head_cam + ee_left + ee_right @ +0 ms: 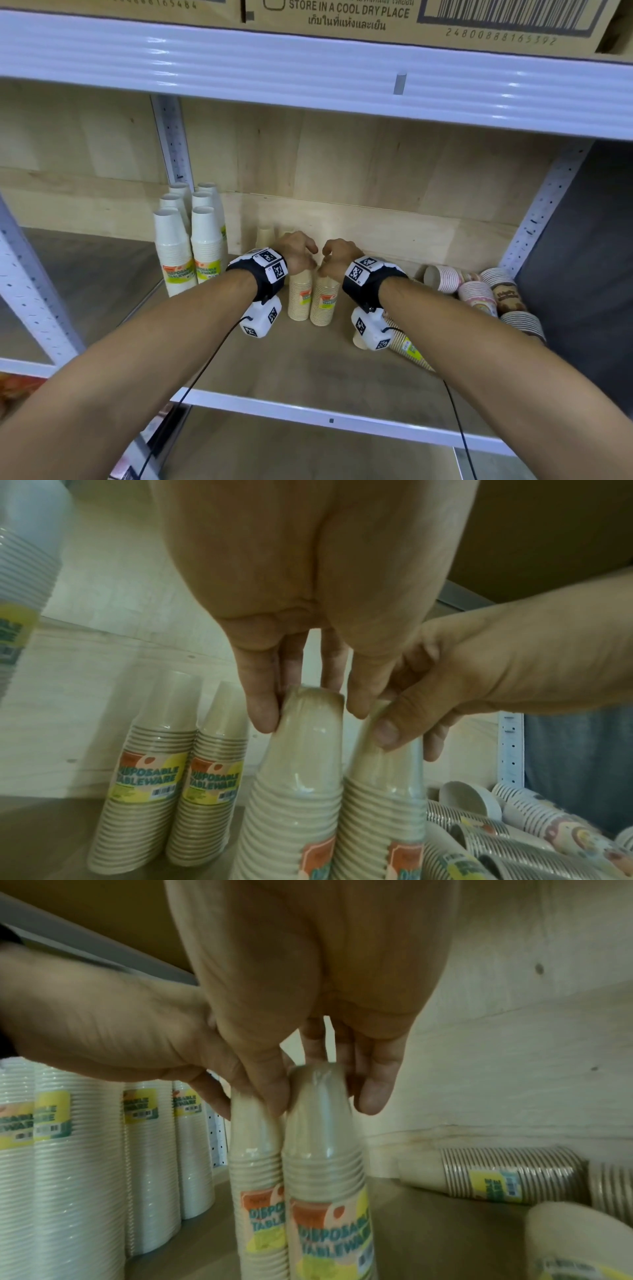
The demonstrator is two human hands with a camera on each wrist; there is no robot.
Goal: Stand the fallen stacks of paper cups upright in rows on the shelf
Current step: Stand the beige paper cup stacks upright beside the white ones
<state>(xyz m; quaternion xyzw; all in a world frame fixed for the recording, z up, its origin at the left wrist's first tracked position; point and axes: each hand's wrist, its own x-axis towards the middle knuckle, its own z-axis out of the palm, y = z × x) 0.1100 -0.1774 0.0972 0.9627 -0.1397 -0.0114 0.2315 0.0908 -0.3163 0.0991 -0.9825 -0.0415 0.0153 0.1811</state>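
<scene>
Two tan wrapped cup stacks stand upright side by side mid-shelf. My left hand (301,251) (310,710) pinches the top of the left stack (300,296) (301,791) (255,1150) between thumb and fingers. The right stack (323,301) (322,1150) (387,791) is gripped at its top by my right hand (334,257) (322,1093). Two more tan stacks (147,791) stand behind them. Several fallen stacks (479,291) (496,1180) lie at the shelf's right end.
Several white cup stacks (188,240) (85,1150) stand in rows at the left by the upright post (171,137). A fallen tan stack (407,342) lies under my right wrist. Overhead runs the upper shelf beam (308,68) with cartons on it. Bare shelf board (291,359) lies in front.
</scene>
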